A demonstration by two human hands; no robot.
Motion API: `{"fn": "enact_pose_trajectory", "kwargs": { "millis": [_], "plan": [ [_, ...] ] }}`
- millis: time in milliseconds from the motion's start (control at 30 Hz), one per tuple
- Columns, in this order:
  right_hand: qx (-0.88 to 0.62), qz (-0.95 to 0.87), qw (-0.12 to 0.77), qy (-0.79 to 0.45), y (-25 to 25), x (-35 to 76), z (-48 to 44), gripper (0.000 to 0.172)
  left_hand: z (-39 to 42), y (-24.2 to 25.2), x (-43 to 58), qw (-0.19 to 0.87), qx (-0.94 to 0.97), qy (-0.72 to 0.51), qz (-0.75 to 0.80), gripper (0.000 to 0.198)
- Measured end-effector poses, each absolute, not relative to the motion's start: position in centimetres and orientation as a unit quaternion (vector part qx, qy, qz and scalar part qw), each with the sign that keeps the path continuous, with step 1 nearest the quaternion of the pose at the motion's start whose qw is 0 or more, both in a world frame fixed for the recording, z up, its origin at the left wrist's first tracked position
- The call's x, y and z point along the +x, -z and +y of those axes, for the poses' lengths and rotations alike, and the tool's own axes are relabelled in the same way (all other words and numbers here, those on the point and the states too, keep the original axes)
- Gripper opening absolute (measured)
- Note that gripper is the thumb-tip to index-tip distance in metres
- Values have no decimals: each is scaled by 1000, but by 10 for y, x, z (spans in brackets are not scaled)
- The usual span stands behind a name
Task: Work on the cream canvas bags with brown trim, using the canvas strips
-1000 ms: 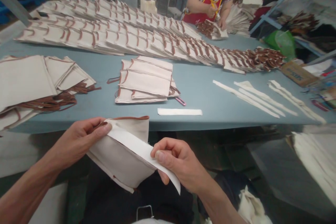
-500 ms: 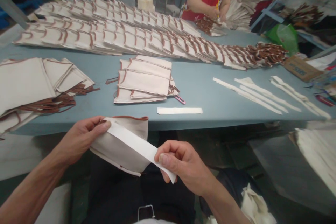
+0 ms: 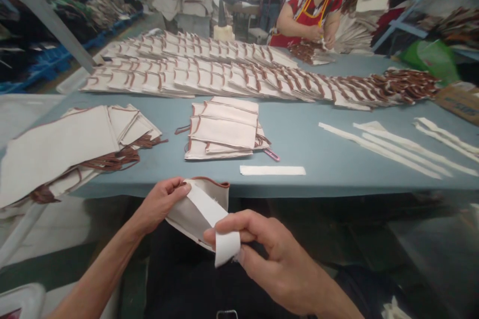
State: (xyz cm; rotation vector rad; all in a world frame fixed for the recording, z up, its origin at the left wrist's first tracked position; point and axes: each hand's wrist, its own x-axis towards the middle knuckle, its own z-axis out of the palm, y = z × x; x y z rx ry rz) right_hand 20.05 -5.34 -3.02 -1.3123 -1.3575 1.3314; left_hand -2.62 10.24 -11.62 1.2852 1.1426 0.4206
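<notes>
A cream fabric bag (image 3: 183,217) with brown edging hangs just off the table's front edge, its top corner pinched in my left hand (image 3: 166,202). One end of a white strip (image 3: 205,205) is under my left thumb, and the strip runs down across the bag. My right hand (image 3: 258,254) grips the strip near its other end, which curls over the fingers. Behind the hands, a short white strip (image 3: 272,170) lies on the table (image 3: 295,144). A small stack of cream bags (image 3: 224,132) sits beyond it, with a pink tool (image 3: 271,154) at its corner.
Long rows of overlapping cream bags (image 3: 209,79) cover the table's back. More bags (image 3: 63,139) with brown cords lie at left. Long cream strips (image 3: 389,152) lie at right, near a cardboard box (image 3: 458,102). Across the table a person (image 3: 307,15) handles cords.
The view has turned left, so things sit further right. My right hand has changed its hold, and the strip's free end now curls over its fingers. My left hand still pinches bag and strip.
</notes>
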Motion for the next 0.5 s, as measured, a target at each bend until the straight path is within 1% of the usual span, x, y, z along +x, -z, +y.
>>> {"fn": "enact_pose_trajectory", "kwargs": {
  "millis": [233,367,500],
  "plan": [
    [-497,-608,398,-475,19,193,-43,40,97,122,-23,645,577,-178,469,49],
    [-474,-620,425,-458,19,192,-41,24,92,127,-23,650,581,-174,458,47],
    [-486,-632,481,-365,21,195,-37,20,85,130,-23,648,591,-166,451,46]
  ]
}}
